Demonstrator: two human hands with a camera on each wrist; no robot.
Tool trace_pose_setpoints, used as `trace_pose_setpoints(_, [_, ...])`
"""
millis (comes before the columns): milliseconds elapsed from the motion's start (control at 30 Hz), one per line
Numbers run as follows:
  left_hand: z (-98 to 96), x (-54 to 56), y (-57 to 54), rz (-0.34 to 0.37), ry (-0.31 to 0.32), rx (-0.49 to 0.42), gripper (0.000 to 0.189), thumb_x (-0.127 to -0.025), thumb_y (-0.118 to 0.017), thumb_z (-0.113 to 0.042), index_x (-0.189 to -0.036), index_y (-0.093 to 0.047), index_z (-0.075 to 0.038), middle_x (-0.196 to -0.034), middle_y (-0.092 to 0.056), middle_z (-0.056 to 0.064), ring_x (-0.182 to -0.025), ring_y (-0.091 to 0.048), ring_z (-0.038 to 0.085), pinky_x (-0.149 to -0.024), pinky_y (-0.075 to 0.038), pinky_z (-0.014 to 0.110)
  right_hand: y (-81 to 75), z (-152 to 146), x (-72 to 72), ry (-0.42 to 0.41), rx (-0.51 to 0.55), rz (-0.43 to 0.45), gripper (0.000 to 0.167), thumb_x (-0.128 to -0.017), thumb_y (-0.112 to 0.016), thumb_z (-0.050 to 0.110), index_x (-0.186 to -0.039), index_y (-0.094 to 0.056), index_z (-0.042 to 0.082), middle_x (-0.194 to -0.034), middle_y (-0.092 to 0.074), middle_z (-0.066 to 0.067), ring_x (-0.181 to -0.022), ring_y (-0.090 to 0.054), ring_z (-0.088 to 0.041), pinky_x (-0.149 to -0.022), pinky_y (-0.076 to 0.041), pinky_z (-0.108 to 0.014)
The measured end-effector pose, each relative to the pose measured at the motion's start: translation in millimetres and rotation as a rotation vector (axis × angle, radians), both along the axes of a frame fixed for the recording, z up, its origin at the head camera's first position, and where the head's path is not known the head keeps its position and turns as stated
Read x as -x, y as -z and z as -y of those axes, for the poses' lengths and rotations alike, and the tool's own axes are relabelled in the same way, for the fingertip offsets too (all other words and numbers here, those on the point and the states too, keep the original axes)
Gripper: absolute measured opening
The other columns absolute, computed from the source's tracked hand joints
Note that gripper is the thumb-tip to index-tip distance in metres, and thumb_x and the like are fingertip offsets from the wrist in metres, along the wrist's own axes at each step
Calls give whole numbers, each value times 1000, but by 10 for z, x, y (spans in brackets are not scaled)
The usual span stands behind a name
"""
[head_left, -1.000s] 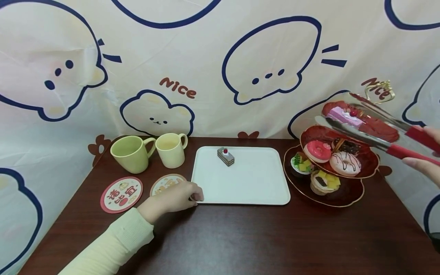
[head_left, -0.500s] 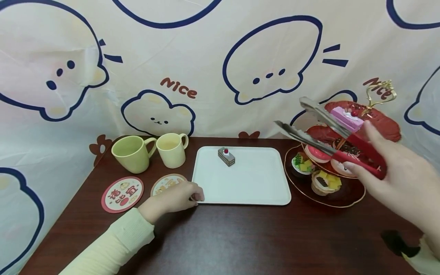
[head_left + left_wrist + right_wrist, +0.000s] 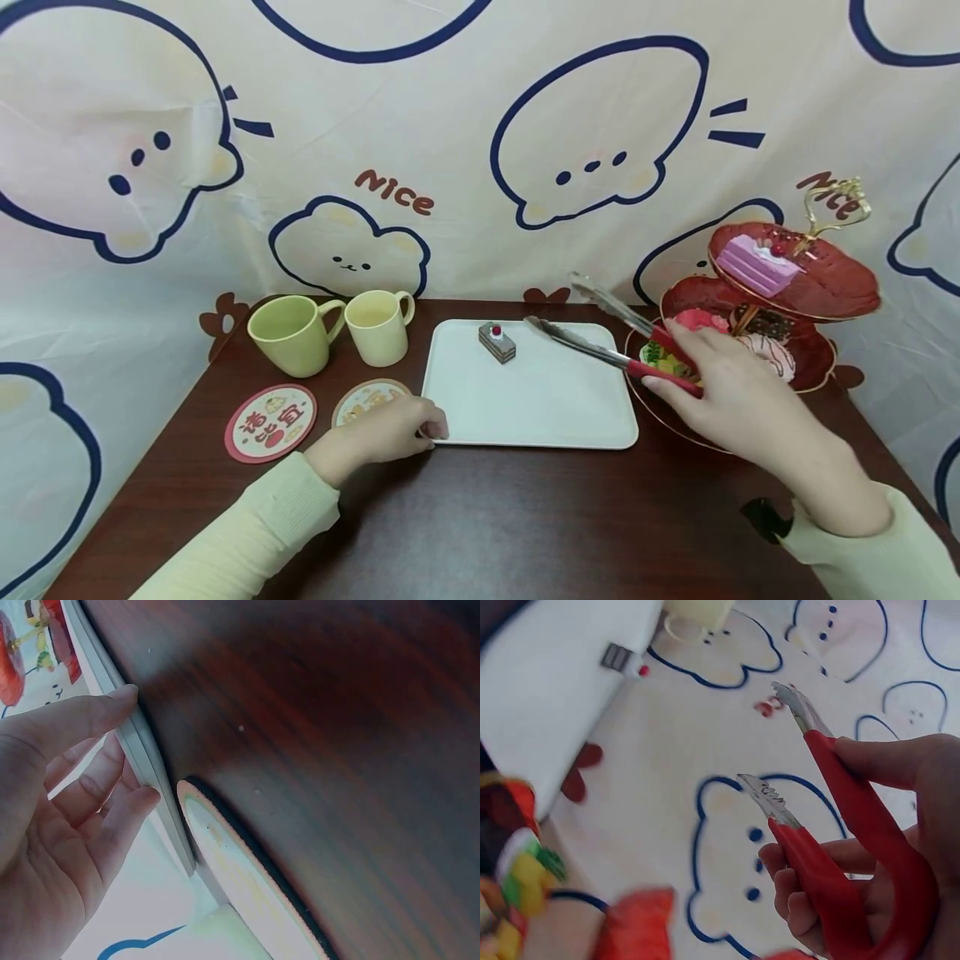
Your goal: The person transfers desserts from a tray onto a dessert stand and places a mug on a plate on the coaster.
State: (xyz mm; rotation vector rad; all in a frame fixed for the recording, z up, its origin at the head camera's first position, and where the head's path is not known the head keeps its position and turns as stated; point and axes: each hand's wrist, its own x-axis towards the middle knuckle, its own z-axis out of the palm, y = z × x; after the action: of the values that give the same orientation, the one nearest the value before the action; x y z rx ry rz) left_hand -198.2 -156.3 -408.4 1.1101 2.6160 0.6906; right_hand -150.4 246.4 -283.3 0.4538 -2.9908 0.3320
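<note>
My left hand (image 3: pixel 386 429) holds the near left corner of a white rectangular tray (image 3: pixel 532 408), thumb and fingertips at its rim in the left wrist view. On the tray, toward its back edge, lies a small layered cake slice (image 3: pixel 497 342) with a red cherry. Red-handled metal tongs (image 3: pixel 832 787) are gripped in my right hand (image 3: pixel 738 396). Their arms are spread apart with nothing between the tips, which reach over the tray's back right part, right of the slice. Behind my right hand, a tiered red dessert stand (image 3: pixel 847 292) is partly hidden.
A pink cake slice (image 3: pixel 757 265) sits on the stand's top tier, with donuts and cupcakes below. At the back left stand a green mug (image 3: pixel 288 337) and a pale yellow mug (image 3: pixel 377 333). Two round coasters lie in front; my left hand partly covers the right one.
My right hand came in from the right edge, carrying the spread tongs leftward and down from before the stand to over the tray. The left hand and the tray's slice have stayed put.
</note>
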Motion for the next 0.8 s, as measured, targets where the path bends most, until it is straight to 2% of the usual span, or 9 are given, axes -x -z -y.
trace_pose_setpoints(233, [-14,10,3,5,8,-4,20,-84,-73,9,-90,-73,-9,-89,-69,-4,-85,-65,11,-76,-55,29,311,211,206,-91,43,58,72,-95,-71,41,-145,-47,-6,-130,-59,-29,-116,-58,-45,-95,-49,-64])
trace_pose_setpoints(400, [-16,21,20,12,2,4,20,-84,-72,10,-91,-73,-9,-89,-69,-3,-86,-65,11,-77,-55,29,556,374,357,-66,47,169,79,-98,-65,47,-149,-40,-8,-135,-54,-34,-119,-57,-47,-96,-49,-63])
trace_pose_setpoints(633, [-7,26,31,13,-2,5,20,-83,-72,10,-91,-73,-9,-88,-68,-4,-85,-64,11,-77,-55,29,839,577,539,-73,42,213,76,-98,-66,47,-143,-47,-11,-136,-56,-31,-119,-59,-44,-100,-48,-57])
trace_pose_setpoints(800, [4,23,26,5,-3,7,20,-82,-73,10,-90,-73,-9,-88,-68,-4,-85,-65,11,-77,-55,29,985,686,651,-74,60,241,73,-96,-68,45,-139,-50,-11,-124,-61,-26,-98,-62,-34,-88,-54,-49])
